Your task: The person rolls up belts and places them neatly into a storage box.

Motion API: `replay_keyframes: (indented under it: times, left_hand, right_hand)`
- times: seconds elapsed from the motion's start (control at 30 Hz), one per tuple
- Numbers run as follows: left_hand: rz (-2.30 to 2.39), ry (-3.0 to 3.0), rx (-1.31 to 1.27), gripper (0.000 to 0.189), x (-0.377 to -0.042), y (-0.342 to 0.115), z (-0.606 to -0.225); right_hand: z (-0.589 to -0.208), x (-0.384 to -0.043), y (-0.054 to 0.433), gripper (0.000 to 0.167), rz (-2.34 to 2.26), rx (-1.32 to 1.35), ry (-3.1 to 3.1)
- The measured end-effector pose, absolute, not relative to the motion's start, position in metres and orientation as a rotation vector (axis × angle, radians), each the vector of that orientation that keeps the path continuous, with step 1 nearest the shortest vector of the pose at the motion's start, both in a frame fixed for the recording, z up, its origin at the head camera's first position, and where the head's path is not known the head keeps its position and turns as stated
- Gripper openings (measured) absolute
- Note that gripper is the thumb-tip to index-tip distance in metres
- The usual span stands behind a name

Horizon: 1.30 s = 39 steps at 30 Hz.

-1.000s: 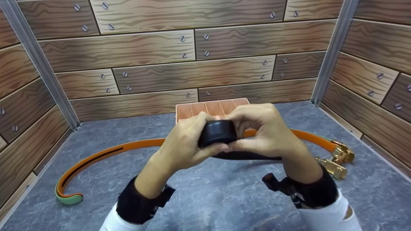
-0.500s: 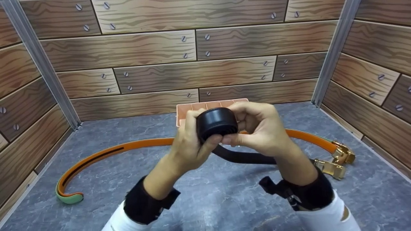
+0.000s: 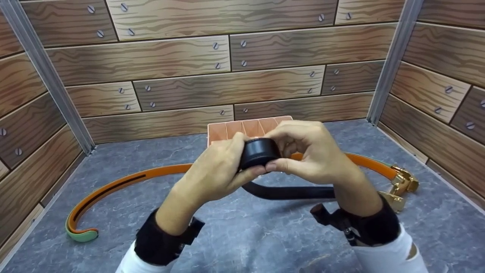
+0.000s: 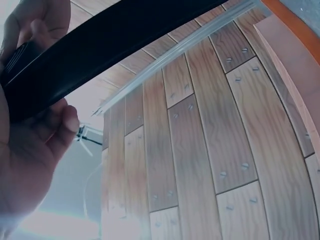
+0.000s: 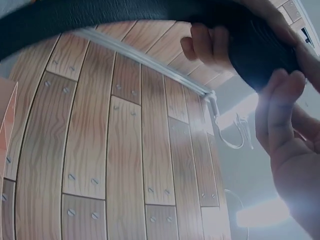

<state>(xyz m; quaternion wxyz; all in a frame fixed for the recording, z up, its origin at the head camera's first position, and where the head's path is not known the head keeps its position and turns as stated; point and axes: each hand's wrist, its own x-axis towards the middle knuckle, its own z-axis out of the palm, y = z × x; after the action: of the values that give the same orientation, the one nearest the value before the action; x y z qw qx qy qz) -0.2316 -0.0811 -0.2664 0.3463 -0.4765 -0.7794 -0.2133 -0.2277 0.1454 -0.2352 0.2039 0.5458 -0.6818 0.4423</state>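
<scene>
A black belt [image 3: 259,151] is wound into a tight roll above the table, held between both hands. My left hand [image 3: 214,168] grips the roll from the left, its thumb along the lower edge. From the right, my right hand [image 3: 312,155] pinches the roll with thumb tip and fingers. The unrolled length of strap sags below the hands and runs right behind the right forearm toward a gold buckle [image 3: 393,201]. In the left wrist view the strap [image 4: 125,40] stretches away from the left hand. The right wrist view shows fingers on both sides of the roll [image 5: 260,50].
An orange and green belt [image 3: 166,169] lies in a wide arc behind the hands, its gold buckle [image 3: 407,181] at the right beside the black belt's buckle. A pink divided box [image 3: 218,132] stands behind the hands. Wood-patterned walls [image 3: 182,53] enclose the table.
The roll tipped up toward the camera half a second ago and has since come back down. Both hands kept hold of it, and the hanging strap shifted slightly.
</scene>
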Motion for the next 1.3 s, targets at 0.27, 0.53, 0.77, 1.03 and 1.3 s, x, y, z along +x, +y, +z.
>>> replay_keyframes:
  times: [0.27, 0.53, 0.77, 1.03, 1.3]
  left_hand:
    - [-0.928, -1.599, -1.19, 0.057, -0.24, -0.061, -0.282]
    - [-0.744, -1.742, -1.238, 0.054, -0.237, -0.074, -0.273]
    - [-0.543, -2.12, -1.262, 0.042, -0.227, -0.086, -0.261]
    - [-0.679, -1.924, -1.259, 0.055, -0.232, -0.081, -0.267]
    - [-0.934, -1.584, -1.184, 0.055, -0.236, -0.062, -0.277]
  right_hand:
    - [-0.239, -0.225, 0.134, 0.031, 1.594, 1.551, -1.716]
    - [-0.238, -0.227, 0.137, 0.033, 1.523, 1.623, -1.829]
    - [-0.236, -0.227, 0.142, 0.028, 1.14, 1.534, -1.928]
    - [-0.24, -0.224, 0.135, 0.025, 1.302, 1.539, -1.83]
    - [-0.243, -0.224, 0.129, 0.036, 1.653, 1.596, -1.678]
